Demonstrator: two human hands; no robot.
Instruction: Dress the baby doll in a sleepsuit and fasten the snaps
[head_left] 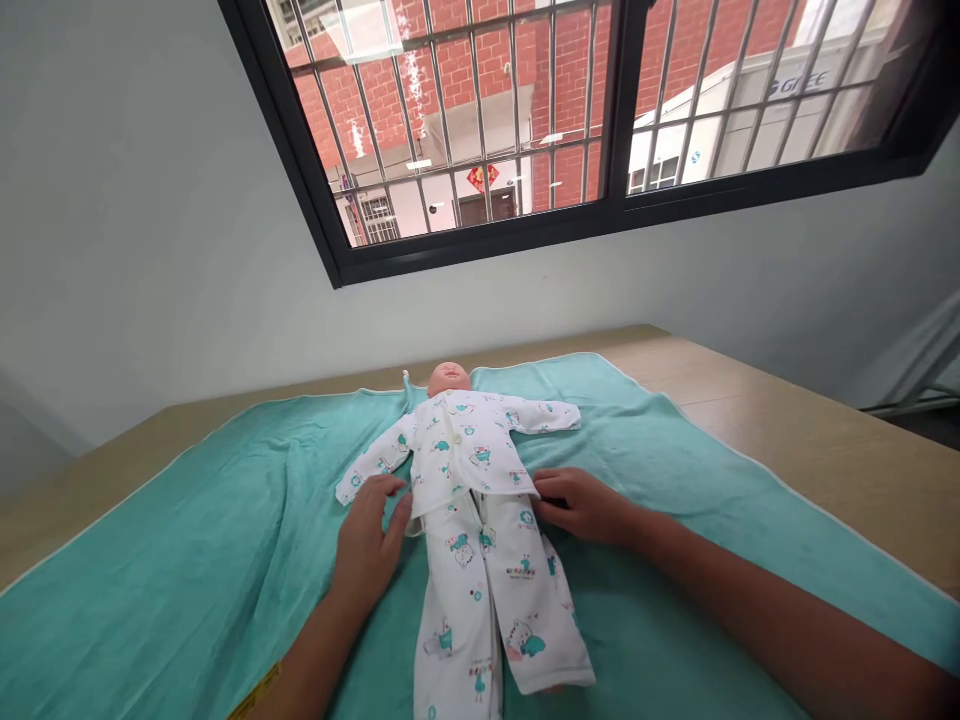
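Observation:
A baby doll [448,378] lies on its back, its head towards the wall. It wears a white long-sleeved baby shirt [461,440] with small animal prints and matching trousers [457,590]. Both sleeves are spread out sideways, and the shirt's hem overlaps the trouser top. My left hand [369,545] is beside the left edge of the shirt, thumb and fingers apart, fingertips close to the cloth. On the other side my right hand [581,505] has its thumb and fingers closed at the right corner of the shirt's hem. The doll's hands are hidden.
A teal blanket [225,540] with a pale edge and some folds lies under the doll on a wooden table [780,430]. Behind it rise a pale wall [180,250] and a black-framed window [480,245] with metal bars.

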